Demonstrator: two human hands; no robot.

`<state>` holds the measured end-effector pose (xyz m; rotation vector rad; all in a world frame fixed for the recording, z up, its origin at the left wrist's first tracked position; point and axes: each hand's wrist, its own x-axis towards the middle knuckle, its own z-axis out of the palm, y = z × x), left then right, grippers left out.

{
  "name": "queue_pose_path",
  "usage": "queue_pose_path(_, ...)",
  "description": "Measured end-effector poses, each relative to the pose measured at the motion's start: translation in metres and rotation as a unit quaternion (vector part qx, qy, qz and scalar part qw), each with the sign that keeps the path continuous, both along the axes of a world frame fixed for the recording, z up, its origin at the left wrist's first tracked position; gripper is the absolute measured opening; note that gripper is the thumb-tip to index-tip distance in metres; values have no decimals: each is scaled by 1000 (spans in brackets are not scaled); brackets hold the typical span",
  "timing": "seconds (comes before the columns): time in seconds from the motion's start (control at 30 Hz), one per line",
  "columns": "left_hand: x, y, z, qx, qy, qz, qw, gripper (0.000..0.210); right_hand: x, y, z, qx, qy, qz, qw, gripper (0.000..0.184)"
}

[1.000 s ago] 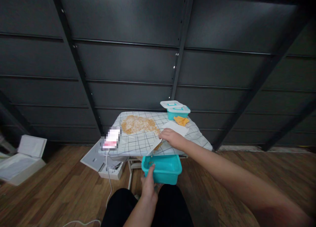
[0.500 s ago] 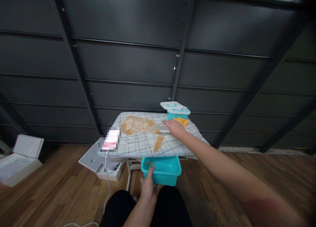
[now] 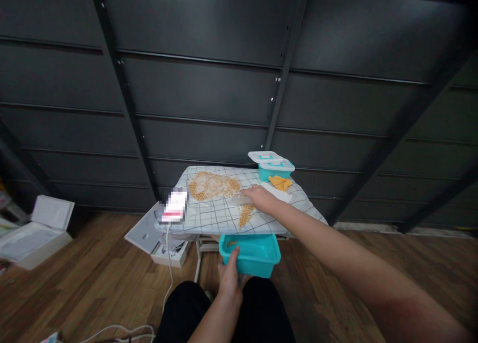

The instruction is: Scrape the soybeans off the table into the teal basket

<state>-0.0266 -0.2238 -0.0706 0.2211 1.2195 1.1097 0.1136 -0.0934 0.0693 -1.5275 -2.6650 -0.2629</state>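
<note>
My left hand (image 3: 229, 278) grips the left near side of a teal plastic bin (image 3: 256, 267), its thumb over the rim. The bin is held just below the table's front edge, and a few yellow beans (image 3: 232, 243) lie in its far left corner. My right hand (image 3: 259, 197) is over the table, closed on a flat white slotted tool (image 3: 239, 199); the fingers partly cover it. To the left of the tool spreads a pile of yellow beans mixed with white grains (image 3: 213, 185). A smaller strip of beans (image 3: 245, 216) lies nearer the front edge.
The table has a white checked cloth (image 3: 209, 218). At its back right stand a lidded teal box (image 3: 274, 173), a second white lid (image 3: 264, 156) and a yellow cloth (image 3: 281, 182). A blurred lit phone (image 3: 175, 206) with a cable lies left. Open white boxes (image 3: 168, 256) sit on the floor.
My right hand has turned and shifted slightly with the slotted tool, now tilted near the pile's right end. A white sheet shows behind the hand. The view has shifted a little.
</note>
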Motion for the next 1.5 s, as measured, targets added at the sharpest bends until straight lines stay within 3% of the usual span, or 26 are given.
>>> queue_pose_path(0.4,-7,-6,2,-11,2,-20,1000,63,-6,-25,-6,19,-12,35,999,33)
queue_pose_path(0.67,-9,-12,2,-6,8,-21,1000,68,-6,-36,-6,-2,22,44,999,31)
queue_pose_path(0.83,-8,-15,8,-2,5,-7,1000,67,-4,-40,-11,7,7,53,999,30)
queue_pose_path(1.1,-6,-14,4,-15,-1,-5,1000,70,-6,-50,-15,13,0,83,996,30)
queue_pose_path(1.5,-6,-18,19,-19,3,1,1000,67,0,-58,-24,15,23,127,991,35)
